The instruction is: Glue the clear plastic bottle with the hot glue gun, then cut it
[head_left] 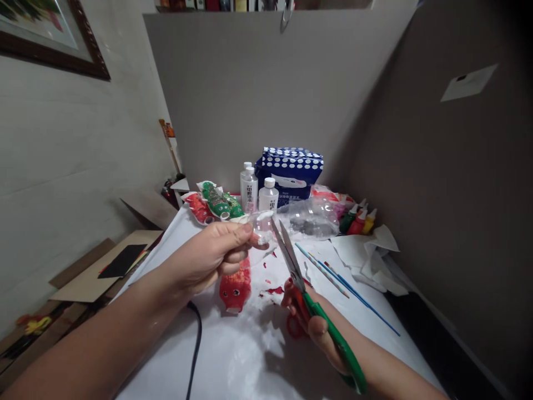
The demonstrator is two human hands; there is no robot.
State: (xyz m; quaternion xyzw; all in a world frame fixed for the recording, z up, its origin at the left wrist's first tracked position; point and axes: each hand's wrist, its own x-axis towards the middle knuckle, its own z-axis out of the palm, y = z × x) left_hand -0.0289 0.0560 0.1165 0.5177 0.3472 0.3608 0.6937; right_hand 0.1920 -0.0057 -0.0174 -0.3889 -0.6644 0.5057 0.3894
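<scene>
My left hand (225, 250) is closed in a pinch on a piece of clear plastic (263, 222), cut from what looks like a bottle, with white along its edge. My right hand (322, 328) grips a pair of scissors (293, 262) with green handles. Their blades are parted and point up, close to the right side of the plastic. Below my left hand lies a red painted fish-like figure (235, 289) with two eyes, its far end hidden by the hand. Red scraps (275, 290) are scattered between the hands on the white-covered table (233, 355).
Red and green painted figures (214, 200) lie at the back left. White-capped bottles (268, 195) stand before a blue bag (291, 172). Clear plastic (314, 216), paint bottles (358, 221), crumpled paper (366, 258) and brushes (345, 283) lie right. A black cable (196, 344) crosses the front.
</scene>
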